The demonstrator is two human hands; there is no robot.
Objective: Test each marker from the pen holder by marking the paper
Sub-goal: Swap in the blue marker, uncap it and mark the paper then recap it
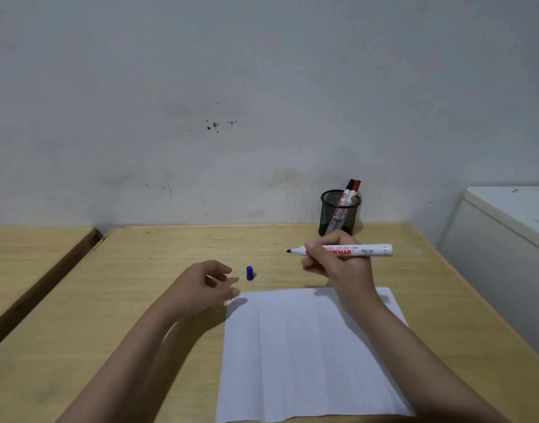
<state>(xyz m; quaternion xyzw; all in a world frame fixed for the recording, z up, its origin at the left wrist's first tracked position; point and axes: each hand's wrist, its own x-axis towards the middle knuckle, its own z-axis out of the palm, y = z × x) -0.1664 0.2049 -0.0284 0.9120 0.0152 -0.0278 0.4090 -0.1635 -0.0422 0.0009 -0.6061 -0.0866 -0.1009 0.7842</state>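
Note:
My right hand (338,264) grips an uncapped white marker (369,250) held level above the table, its dark tip pointing left. The marker's blue cap (249,273) stands upright on the wooden table (140,300), just right of my left hand (207,285). That hand hovers with fingers apart and holds nothing. A blank white sheet of paper (308,355) lies in front of me, beneath my right forearm. A black mesh pen holder (338,218) stands at the back by the wall, with a black-capped marker (349,190) and a red-capped marker (356,189) in it.
A second wooden table (33,254) sits to the left, separated by a narrow gap. A white cabinet (506,239) stands at the right beside the table. A stained grey wall runs behind.

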